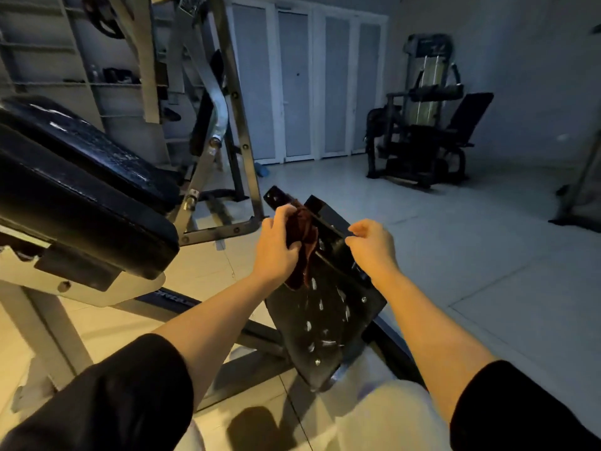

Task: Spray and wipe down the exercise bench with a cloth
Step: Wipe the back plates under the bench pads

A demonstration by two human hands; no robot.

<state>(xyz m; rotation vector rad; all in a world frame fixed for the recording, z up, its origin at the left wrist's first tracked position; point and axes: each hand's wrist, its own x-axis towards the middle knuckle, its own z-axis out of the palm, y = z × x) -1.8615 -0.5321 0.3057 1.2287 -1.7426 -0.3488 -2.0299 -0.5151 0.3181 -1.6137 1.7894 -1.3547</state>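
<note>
Lower frame: two black sleeves (107, 408) and bare forearms reach forward over a pale tiled floor (471, 255), warm-lit near the person, grey farther off. Centre: a tilted black metal plate (325, 320) of the machine, scuffed with pale marks and studded with bolts, rises from a dark floor frame. The left hand (276, 245) grips a dark red cloth (304, 242), bunched and pressed against the plate's upper edge. The right hand (370, 242), just right of it, is curled with thumb and fingers pinched at the plate's rim; whether it holds anything cannot be told. Left of frame: the bench pads (81, 190), black and worn, sit on a pale steel frame (97, 288), well apart from the cloth. Upper left: grey uprights and a weight disc (104, 17). Upper centre: white panelled doors (305, 86). Upper right: a dark weight machine (426, 125) against the wall.
</note>
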